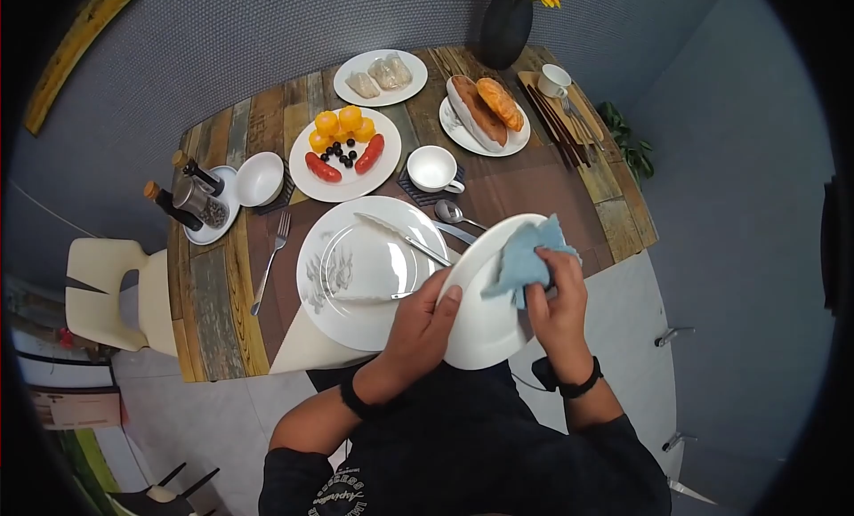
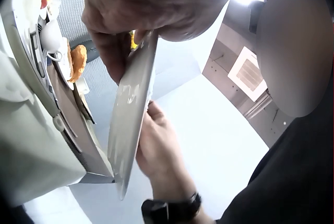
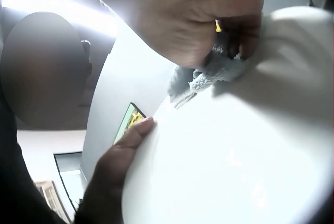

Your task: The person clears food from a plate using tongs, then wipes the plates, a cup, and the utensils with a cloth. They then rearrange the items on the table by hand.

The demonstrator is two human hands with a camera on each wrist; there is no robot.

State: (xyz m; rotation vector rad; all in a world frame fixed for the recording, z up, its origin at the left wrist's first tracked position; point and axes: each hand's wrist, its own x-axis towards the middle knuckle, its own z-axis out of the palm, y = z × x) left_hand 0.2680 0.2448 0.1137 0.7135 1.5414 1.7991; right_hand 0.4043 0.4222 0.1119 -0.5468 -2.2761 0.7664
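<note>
My left hand grips a white plate by its left edge, the thumb over the near face. The plate is tilted up in front of my body, above the table's front edge. My right hand pinches a light blue cloth against the plate's upper right part. In the right wrist view the bunched cloth lies on the glossy white surface. Behind sits a larger white plate with grey markings on its left side. Two long silver utensils lie across it, their right ends partly hidden by the held plate.
On the wooden table stand a plate of sausages and yellow food, a white cup, a bread plate, a bowl and a condiment tray. A fork lies left, a spoon right. A dark vase stands behind.
</note>
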